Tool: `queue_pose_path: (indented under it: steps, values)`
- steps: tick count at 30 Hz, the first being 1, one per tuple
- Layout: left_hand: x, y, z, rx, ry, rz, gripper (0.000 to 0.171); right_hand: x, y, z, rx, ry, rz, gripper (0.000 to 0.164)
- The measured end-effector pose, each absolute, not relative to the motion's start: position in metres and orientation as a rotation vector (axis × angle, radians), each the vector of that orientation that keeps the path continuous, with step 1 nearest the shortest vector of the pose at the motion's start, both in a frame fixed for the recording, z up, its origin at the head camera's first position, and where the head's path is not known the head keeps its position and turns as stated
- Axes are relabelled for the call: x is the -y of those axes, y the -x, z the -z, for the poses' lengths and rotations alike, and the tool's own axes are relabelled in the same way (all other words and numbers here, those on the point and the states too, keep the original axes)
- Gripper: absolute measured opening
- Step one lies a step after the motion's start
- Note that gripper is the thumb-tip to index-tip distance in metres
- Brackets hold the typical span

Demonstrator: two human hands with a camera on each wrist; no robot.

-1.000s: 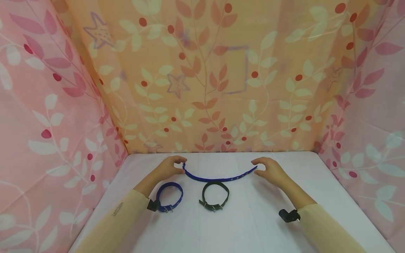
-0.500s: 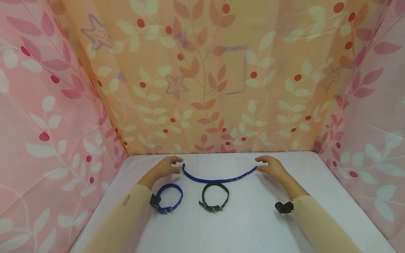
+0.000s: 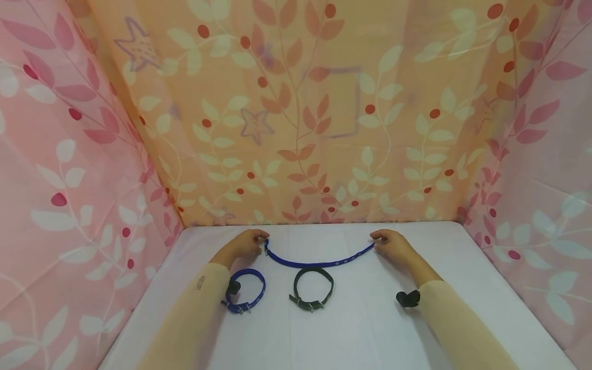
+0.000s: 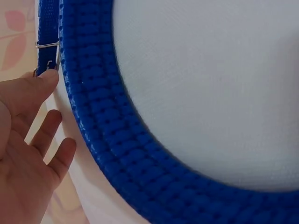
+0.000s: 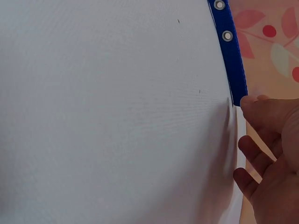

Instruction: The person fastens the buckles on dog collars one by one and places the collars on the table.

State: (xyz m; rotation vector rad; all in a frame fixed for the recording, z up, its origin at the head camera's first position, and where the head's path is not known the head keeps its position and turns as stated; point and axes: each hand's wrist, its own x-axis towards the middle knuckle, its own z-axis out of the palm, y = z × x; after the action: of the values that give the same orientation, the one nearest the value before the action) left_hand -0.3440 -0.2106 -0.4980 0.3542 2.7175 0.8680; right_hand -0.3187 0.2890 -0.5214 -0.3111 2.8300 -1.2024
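An unbuckled blue collar (image 3: 309,265) lies in a shallow curve across the far part of the table. My left hand (image 3: 242,244) pinches its buckle end; in the left wrist view the thumb (image 4: 47,79) presses by the metal buckle (image 4: 47,45). At the other end, with eyelet holes, my right hand (image 3: 393,247) pinches the tip, and the right wrist view shows the thumb (image 5: 261,109) on the strap end (image 5: 236,79). A second blue collar (image 3: 264,288), buckled into a ring, sits near my left wrist and fills much of the left wrist view.
A dark green collar (image 3: 332,288), also buckled into a ring, lies just in front of the straight one's middle. White cloth covers the table (image 3: 351,329). Patterned curtains (image 3: 296,128) stand at the back and both sides.
The fingers of both hands have drawn together onto the ends of the unbuckled blue collar. Both forearms have shifted inward. The collars stay in place.
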Motion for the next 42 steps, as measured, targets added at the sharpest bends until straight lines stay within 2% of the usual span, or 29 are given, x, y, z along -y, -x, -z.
queue_pose_path:
  steps: [6, 16, 20, 29, 34, 42]
  values:
    - [0.208, 0.345, 0.498, -2.765, -0.275, -0.805, 0.044, -0.289, 0.323, 0.525, -2.879, 0.346, 1.050, 0.035]
    - [0.207, 0.351, 0.506, -2.788, -0.214, -0.820, 0.027, -0.292, 0.330, 0.533, -2.928, 0.371, 0.936, 0.015]
    - [0.216, 0.356, 0.512, -2.807, -0.302, -0.790, 0.020, -0.297, 0.331, 0.537, -2.916, 0.375, 0.957, 0.008]
    - [0.238, 0.357, 0.506, -2.804, -0.487, -0.818, 0.016, -0.310, 0.328, 0.532, -2.869, 0.375, 1.113, 0.010]
    - [0.244, 0.348, 0.495, -2.800, -0.478, -0.857, 0.011, -0.318, 0.323, 0.525, -2.854, 0.327, 1.138, 0.011]
    - [0.248, 0.333, 0.478, -2.782, -0.542, -1.039, 0.013, -0.330, 0.317, 0.524, -2.912, 0.342, 1.153, 0.014]
